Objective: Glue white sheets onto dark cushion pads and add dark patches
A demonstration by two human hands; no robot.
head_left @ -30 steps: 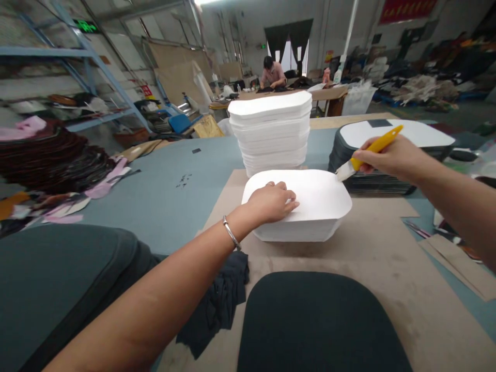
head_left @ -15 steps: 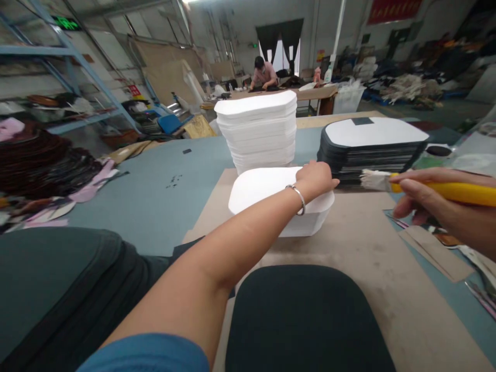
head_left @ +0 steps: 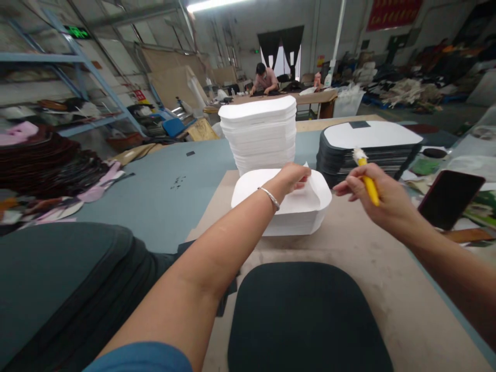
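Observation:
My left hand (head_left: 295,178), with a bangle at the wrist, pinches the lifted edge of a white sheet (head_left: 310,194) on top of a low stack of white sheets (head_left: 292,223). The sheet curls up at its right end. My right hand (head_left: 374,194) is closed round a yellow-handled brush (head_left: 371,188), its pale bristles pointing up and away, just right of that stack. Close in front of me a dark green rounded panel (head_left: 310,318) lies flat on the brown board. A pile of similar dark panels (head_left: 65,279) stands at the left.
Behind the low stack rises a taller white stack (head_left: 259,137). A dark stack topped with a white sheet (head_left: 372,135) stands right of it. A phone-like dark slab (head_left: 451,199) leans at the right among scraps. Farther back, a person (head_left: 265,80) works at another table.
My left hand has drawn back leftward, raising the sheet's right edge. My right hand has come in from the right toward the stack, turning the brush upright.

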